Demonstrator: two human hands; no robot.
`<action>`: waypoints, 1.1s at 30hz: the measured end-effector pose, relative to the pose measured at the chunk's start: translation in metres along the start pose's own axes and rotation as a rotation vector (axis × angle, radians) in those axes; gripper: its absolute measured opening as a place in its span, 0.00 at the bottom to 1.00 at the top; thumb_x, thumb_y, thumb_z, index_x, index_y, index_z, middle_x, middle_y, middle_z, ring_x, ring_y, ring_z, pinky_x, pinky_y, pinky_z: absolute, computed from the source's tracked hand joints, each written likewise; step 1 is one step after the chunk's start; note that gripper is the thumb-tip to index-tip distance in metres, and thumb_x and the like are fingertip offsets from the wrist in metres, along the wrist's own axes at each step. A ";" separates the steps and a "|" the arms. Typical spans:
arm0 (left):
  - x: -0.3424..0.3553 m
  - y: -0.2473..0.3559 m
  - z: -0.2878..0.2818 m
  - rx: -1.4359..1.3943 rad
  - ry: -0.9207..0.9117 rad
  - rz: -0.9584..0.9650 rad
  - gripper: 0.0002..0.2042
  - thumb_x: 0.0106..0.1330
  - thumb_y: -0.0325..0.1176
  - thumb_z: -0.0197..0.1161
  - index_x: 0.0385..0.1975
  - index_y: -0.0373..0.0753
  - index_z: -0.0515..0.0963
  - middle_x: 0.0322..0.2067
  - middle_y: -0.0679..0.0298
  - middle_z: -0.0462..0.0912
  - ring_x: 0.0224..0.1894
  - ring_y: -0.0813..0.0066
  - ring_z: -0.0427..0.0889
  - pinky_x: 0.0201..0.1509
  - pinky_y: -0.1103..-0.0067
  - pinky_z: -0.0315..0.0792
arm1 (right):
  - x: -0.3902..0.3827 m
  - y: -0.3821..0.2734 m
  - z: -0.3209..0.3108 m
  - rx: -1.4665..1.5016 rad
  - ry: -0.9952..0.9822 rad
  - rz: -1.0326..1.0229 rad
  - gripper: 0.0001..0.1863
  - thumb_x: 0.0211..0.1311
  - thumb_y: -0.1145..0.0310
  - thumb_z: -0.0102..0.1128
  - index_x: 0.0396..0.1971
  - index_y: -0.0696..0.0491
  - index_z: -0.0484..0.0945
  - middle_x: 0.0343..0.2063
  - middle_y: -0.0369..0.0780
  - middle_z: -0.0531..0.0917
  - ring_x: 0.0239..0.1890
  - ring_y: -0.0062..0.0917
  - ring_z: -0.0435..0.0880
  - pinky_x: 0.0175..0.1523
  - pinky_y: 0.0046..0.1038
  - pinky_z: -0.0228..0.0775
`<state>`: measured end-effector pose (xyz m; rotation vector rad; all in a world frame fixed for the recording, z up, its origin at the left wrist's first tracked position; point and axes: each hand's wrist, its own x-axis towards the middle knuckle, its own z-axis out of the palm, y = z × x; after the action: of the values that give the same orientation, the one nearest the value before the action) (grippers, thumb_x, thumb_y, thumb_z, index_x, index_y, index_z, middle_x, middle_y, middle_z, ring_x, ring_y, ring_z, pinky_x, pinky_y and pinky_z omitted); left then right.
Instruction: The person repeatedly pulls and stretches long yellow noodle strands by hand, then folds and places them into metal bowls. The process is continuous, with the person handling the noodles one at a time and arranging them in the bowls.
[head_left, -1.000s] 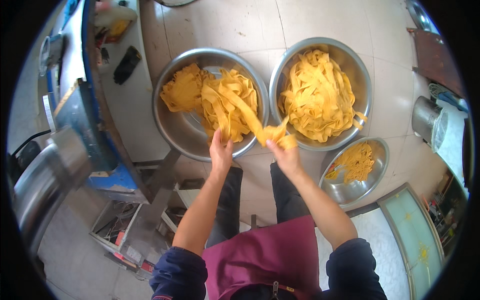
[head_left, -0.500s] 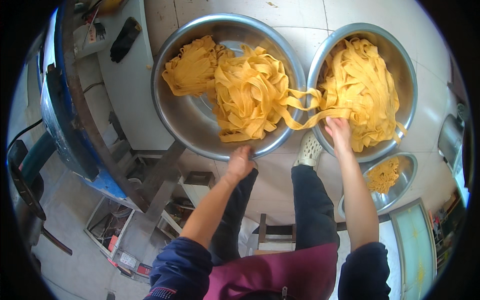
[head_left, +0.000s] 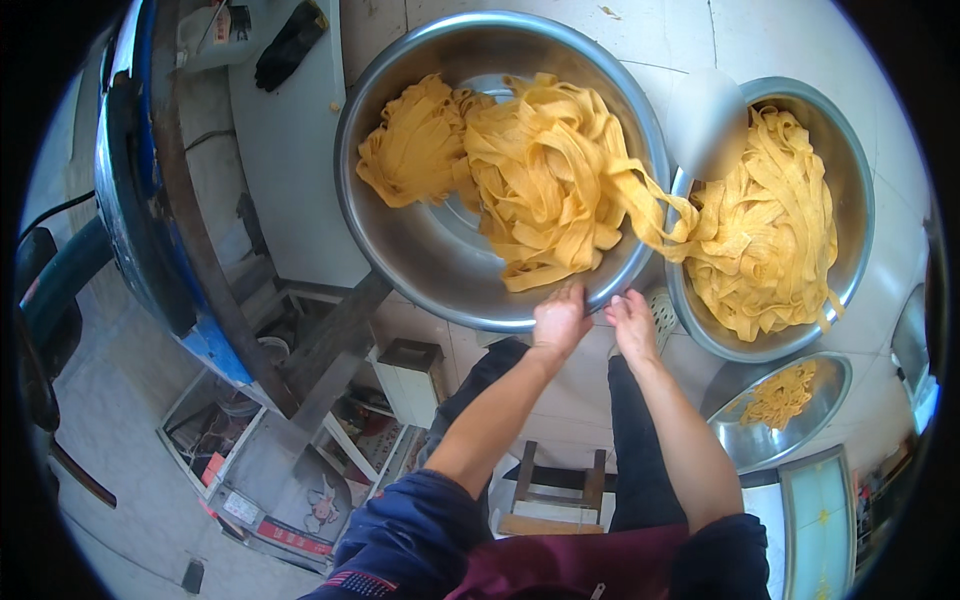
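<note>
- Head view: left hand [head_left: 563, 320] on large basin's [head_left: 412, 265] near rim; right hand [head_left: 635, 328] at same rim, further right. No noodles in either; can't tell if they're gripping steel.
- Any shift: keep basin level, leave slack in strips [head_left: 640, 205] bridging both rims, else they may tear.
- Noodles [head_left: 545, 170]: wide, flat, yellow. Folded pile by large basin's left wall, loose tangle toward right rim, more heaped in right basin [head_left: 851, 265].

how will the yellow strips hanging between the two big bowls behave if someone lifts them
The yellow strips will probably be floppy, since they bend and twist across the rims of the left bowl and the right bowl. They may drag others along, as they look tangled in both bowls.
</note>
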<state>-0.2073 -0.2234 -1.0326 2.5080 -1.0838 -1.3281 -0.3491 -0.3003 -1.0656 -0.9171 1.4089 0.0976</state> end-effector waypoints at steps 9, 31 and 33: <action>0.002 -0.045 -0.044 -0.491 0.259 -0.173 0.16 0.63 0.25 0.63 0.52 0.37 0.80 0.45 0.51 0.86 0.48 0.54 0.86 0.56 0.67 0.79 | -0.165 -0.073 -0.066 -0.223 -0.321 -0.030 0.16 0.74 0.70 0.58 0.57 0.59 0.75 0.40 0.41 0.88 0.42 0.25 0.88 0.51 0.29 0.80; 0.038 -0.211 -0.156 0.223 0.671 -0.248 0.41 0.55 0.35 0.78 0.67 0.36 0.61 0.63 0.45 0.68 0.66 0.44 0.68 0.64 0.59 0.72 | -0.231 -0.090 0.046 -0.235 -0.526 -0.013 0.11 0.71 0.74 0.58 0.50 0.60 0.78 0.37 0.43 0.88 0.39 0.26 0.89 0.47 0.27 0.81; 0.030 -0.215 -0.151 0.125 0.639 -0.275 0.37 0.54 0.34 0.77 0.62 0.35 0.64 0.59 0.45 0.70 0.64 0.45 0.69 0.63 0.59 0.72 | -0.229 -0.090 0.048 -0.226 -0.533 0.004 0.12 0.71 0.74 0.58 0.51 0.60 0.78 0.37 0.43 0.88 0.39 0.26 0.89 0.47 0.27 0.81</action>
<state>0.0346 -0.1168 -1.0460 2.9256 -0.7110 -0.4162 -0.3095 -0.2291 -0.8285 -0.9825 0.9140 0.4772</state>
